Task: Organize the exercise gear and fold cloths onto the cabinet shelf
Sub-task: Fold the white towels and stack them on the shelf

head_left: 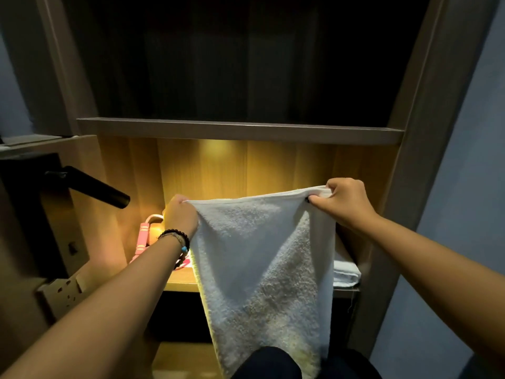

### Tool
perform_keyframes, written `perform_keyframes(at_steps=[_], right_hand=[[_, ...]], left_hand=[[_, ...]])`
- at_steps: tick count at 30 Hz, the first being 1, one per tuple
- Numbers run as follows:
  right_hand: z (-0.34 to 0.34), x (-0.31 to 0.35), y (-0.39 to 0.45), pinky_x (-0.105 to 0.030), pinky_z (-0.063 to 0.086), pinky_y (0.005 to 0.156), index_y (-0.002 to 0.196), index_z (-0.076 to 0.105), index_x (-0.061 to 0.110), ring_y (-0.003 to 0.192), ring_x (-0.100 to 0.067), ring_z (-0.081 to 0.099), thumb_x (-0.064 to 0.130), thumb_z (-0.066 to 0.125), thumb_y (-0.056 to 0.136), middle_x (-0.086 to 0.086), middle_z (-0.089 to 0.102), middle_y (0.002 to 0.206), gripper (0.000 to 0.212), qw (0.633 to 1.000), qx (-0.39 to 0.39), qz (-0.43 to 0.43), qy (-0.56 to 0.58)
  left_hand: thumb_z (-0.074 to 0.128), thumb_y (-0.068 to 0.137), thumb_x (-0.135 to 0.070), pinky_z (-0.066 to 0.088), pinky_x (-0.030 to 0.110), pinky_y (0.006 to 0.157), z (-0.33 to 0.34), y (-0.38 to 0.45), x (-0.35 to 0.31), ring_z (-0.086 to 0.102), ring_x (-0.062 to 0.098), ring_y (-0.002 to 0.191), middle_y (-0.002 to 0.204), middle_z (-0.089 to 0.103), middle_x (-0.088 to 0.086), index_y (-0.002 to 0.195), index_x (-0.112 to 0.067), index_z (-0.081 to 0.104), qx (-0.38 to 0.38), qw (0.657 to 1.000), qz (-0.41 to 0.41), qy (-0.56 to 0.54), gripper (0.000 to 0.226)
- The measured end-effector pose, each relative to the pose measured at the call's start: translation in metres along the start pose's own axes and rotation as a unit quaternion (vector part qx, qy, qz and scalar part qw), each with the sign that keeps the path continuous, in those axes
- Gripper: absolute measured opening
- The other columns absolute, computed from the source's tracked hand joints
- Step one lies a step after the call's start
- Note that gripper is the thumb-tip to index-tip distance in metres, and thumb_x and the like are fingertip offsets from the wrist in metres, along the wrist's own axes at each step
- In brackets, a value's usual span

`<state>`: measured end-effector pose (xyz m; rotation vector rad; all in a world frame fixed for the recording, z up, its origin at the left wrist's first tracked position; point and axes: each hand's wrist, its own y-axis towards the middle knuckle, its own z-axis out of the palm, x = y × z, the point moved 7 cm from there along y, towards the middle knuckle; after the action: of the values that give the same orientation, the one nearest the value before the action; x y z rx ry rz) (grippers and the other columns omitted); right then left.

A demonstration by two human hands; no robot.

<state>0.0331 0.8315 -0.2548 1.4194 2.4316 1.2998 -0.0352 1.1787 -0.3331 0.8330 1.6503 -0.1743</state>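
A white terry towel point(259, 258) hangs stretched in front of the lit cabinet shelf point(180, 283). My left hand point(179, 214) pinches its upper left corner and my right hand point(345, 199) pinches its upper right corner, so the top edge runs taut between them. The towel's lower part drops down past the shelf's front edge. A pink skipping rope point(143, 237) lies on the shelf at the left, partly behind my left wrist. A folded white cloth point(345, 273) rests on the shelf at the right, half hidden by the towel.
A dark upper compartment sits above a grey shelf board point(240, 129). A black door handle point(95, 186) juts out at the left on an open door. The cabinet's grey side post point(404, 165) stands at the right, next to a blue wall point(464, 187).
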Motion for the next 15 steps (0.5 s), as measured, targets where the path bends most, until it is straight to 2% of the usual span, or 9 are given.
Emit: perform_keyframes(at_steps=[2, 6, 8, 11, 13, 15], right_hand=[[-0.016, -0.001, -0.005, -0.025, 0.027, 0.046, 0.051, 0.040, 0.016, 0.053, -0.015, 0.039, 0.028, 0.075, 0.077, 0.003, 0.040, 0.051, 0.045, 1.000, -0.031, -0.005, 0.001], [-0.049, -0.004, -0.021, -0.019, 0.035, 0.050, 0.067, 0.052, 0.014, 0.063, -0.017, 0.049, 0.025, 0.075, 0.080, -0.003, 0.054, 0.069, 0.029, 0.997, -0.058, -0.029, 0.027], [-0.065, -0.002, -0.032, -0.013, 0.037, 0.054, 0.075, 0.051, 0.013, 0.065, -0.012, 0.048, 0.018, 0.076, 0.079, -0.002, 0.054, 0.076, 0.026, 0.996, -0.067, -0.030, 0.050], [-0.094, 0.001, -0.048, -0.005, 0.039, 0.060, 0.073, 0.050, 0.013, 0.068, -0.008, 0.046, 0.002, 0.075, 0.077, -0.002, 0.051, 0.080, 0.028, 0.993, -0.097, -0.035, 0.052], [-0.110, 0.004, -0.057, -0.006, 0.039, 0.063, 0.077, 0.055, 0.013, 0.074, -0.013, 0.050, 0.001, 0.075, 0.077, -0.004, 0.055, 0.085, 0.022, 0.993, -0.096, -0.034, 0.051], [-0.129, 0.009, -0.065, -0.014, 0.042, 0.069, 0.089, 0.063, 0.009, 0.082, -0.017, 0.054, 0.004, 0.076, 0.077, -0.007, 0.060, 0.092, 0.018, 0.993, -0.105, -0.042, 0.045]], left_hand=[[0.035, 0.089, -0.001, 0.033, 0.029, 0.056, -0.004, -0.012, -0.019, 0.046, 0.023, 0.077, 0.086, 0.053, 0.009, 0.085, -0.008, 0.055, -0.020, 0.998, 0.060, 0.016, 0.021], [0.035, 0.092, 0.000, 0.033, 0.024, 0.054, -0.013, -0.039, -0.054, 0.043, 0.020, 0.075, 0.086, 0.048, 0.009, 0.083, -0.006, 0.050, -0.046, 0.985, 0.167, 0.011, 0.019], [0.036, 0.093, -0.001, 0.032, 0.022, 0.053, -0.021, -0.052, -0.067, 0.041, 0.016, 0.070, 0.083, 0.046, 0.006, 0.081, -0.009, 0.049, -0.051, 0.976, 0.211, 0.016, 0.019], [0.038, 0.091, 0.000, 0.031, 0.023, 0.051, -0.031, -0.071, -0.089, 0.039, 0.012, 0.063, 0.077, 0.045, 0.004, 0.076, -0.010, 0.047, -0.050, 0.959, 0.278, 0.023, 0.020], [0.038, 0.091, 0.000, 0.036, 0.028, 0.053, -0.041, -0.083, -0.102, 0.042, 0.018, 0.064, 0.077, 0.046, 0.006, 0.076, -0.008, 0.048, -0.051, 0.953, 0.297, 0.016, 0.020], [0.038, 0.091, 0.000, 0.039, 0.030, 0.054, -0.054, -0.096, -0.116, 0.044, 0.021, 0.066, 0.077, 0.048, 0.008, 0.077, -0.006, 0.050, -0.053, 0.950, 0.308, 0.006, 0.019]])
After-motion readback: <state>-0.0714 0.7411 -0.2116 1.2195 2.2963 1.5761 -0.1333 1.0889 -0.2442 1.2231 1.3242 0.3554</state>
